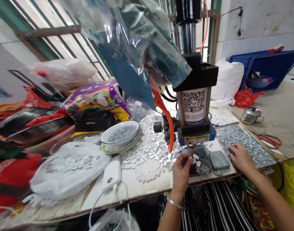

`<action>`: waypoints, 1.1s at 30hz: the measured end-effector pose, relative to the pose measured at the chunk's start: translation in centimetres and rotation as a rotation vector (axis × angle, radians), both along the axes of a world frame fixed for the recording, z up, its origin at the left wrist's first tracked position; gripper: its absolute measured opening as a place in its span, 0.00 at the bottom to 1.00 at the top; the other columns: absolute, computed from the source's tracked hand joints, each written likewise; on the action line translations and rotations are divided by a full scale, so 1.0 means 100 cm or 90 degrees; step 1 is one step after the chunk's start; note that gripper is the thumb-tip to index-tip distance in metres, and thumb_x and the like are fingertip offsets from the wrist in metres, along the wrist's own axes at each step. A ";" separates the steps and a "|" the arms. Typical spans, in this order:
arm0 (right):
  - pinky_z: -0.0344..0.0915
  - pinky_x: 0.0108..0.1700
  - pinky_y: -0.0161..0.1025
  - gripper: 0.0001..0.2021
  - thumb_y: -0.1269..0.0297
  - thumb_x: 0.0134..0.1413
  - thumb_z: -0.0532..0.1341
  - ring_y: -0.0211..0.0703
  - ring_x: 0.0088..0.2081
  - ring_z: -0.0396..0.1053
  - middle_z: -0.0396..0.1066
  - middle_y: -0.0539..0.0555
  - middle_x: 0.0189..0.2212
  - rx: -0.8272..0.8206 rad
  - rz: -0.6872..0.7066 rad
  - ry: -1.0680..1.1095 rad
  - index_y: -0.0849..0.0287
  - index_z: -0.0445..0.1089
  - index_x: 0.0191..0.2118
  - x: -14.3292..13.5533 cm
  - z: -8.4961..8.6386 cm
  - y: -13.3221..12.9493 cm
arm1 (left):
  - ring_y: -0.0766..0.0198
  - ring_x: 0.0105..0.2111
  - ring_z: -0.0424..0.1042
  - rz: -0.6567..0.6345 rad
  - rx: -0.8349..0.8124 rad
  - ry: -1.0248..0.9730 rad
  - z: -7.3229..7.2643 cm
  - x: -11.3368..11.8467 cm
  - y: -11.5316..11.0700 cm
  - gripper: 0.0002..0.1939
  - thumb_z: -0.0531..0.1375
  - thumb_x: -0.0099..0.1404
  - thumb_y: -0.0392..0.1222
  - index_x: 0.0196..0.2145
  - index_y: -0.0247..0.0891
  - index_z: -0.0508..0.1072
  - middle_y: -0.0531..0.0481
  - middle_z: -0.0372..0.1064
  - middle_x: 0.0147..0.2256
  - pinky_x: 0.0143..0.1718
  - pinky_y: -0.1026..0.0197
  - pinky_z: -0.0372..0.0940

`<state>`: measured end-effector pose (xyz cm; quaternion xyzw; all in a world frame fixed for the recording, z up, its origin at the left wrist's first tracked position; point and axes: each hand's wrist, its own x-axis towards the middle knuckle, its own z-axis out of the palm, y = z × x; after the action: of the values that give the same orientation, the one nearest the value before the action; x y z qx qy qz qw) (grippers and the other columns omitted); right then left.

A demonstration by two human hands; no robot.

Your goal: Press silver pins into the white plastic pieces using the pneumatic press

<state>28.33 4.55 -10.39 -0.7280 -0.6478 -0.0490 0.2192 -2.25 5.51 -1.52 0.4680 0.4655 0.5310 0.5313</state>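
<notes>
Head view: left hand [181, 170] slants far, fingertips [189, 160] just left of white pieces [198, 163]; right hand [241, 158] curls at metal pins' [246, 141] left side; grips unclear.

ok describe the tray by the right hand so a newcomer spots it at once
Start at the upright press bearing a QR code. Right of it, at the right hand, lies a shallow tray of silvery metal pieces. Straight edges distinguish it from the round white bowl of similar pieces.
</notes>
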 end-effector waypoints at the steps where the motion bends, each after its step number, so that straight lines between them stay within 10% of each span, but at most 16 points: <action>1: 0.65 0.49 0.49 0.13 0.68 0.60 0.59 0.55 0.48 0.66 0.69 0.61 0.46 -0.003 -0.003 -0.012 0.56 0.76 0.48 -0.001 0.001 0.001 | 0.63 0.31 0.68 0.013 0.014 0.007 -0.002 0.002 0.000 0.09 0.69 0.56 0.43 0.34 0.39 0.75 0.54 0.71 0.29 0.37 0.62 0.62; 33: 0.62 0.44 0.45 0.06 0.67 0.59 0.60 0.52 0.43 0.64 0.68 0.58 0.42 0.047 0.002 -0.015 0.56 0.75 0.38 0.002 -0.006 0.002 | 0.64 0.32 0.65 -0.050 0.121 0.195 0.004 0.003 0.000 0.03 0.63 0.58 0.36 0.33 0.39 0.73 0.54 0.67 0.31 0.37 0.62 0.60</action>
<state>28.52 4.71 -11.02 -0.7178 -0.6491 -0.0814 0.2382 -1.98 5.53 -1.15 0.6092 0.4703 0.4742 0.4277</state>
